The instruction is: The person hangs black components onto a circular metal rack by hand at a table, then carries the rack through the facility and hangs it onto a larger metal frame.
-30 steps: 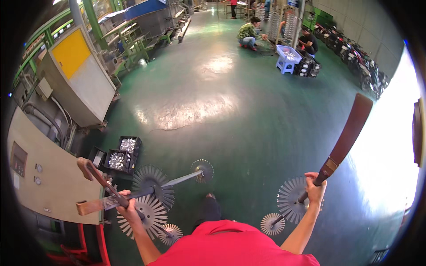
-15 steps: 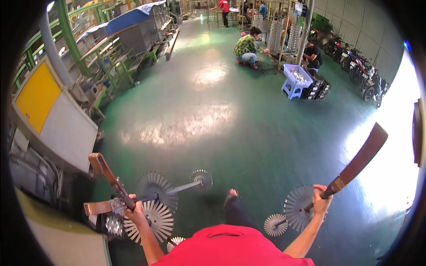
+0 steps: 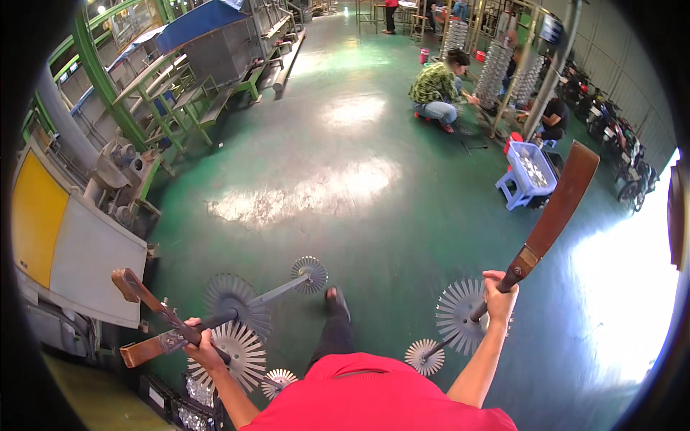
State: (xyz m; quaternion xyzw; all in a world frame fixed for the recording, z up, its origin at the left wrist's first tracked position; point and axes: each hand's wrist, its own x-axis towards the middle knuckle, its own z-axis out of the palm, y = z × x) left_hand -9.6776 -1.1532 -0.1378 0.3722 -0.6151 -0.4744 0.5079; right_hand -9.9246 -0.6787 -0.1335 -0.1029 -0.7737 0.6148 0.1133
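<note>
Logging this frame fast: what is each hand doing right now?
Left hand: closed around rods carrying finned metal discs.
Right hand: closed around one rod with a finned disc.

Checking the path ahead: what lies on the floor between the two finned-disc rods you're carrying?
Head view: between the left hand's rods and the right hand's rod are only the person's leg and sandalled foot on bare green floor.

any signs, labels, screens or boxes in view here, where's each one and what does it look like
Yellow panel: far left on the grey machine, a plain yellow rectangle, no print readable.
Blue crate: right of middle on the green floor, an open rectangular bin holding pale parts, set on a blue stool.
Black trays: bottom left, below the left hand, dark and rectangular, holding shiny metal pieces.
No screens can be made out.
</note>
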